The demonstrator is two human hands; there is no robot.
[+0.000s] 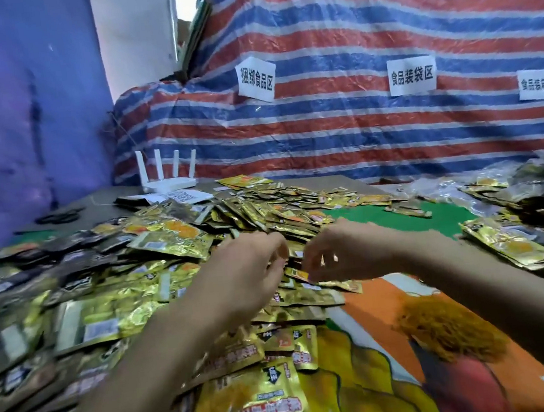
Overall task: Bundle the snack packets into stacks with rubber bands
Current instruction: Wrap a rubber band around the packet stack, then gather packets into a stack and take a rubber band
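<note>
Risk: slick foil packets (173, 239) heaped mid-frame could slide apart while right hand (342, 252) pinches one small packet (299, 275); left hand (247, 269) curled, whether it holds anything cannot be told.

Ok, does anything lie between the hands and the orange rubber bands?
Nothing visible does. The rubber bands sit on the bare printed mat, and only mat separates them from the right hand, which seems to pinch a small packet. The left hand hovers beside it.

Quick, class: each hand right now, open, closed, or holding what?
Left hand: fingers curled over the packet pile; whether they hold anything cannot be told.
Right hand: fingers pinch a small gold snack packet.
</note>
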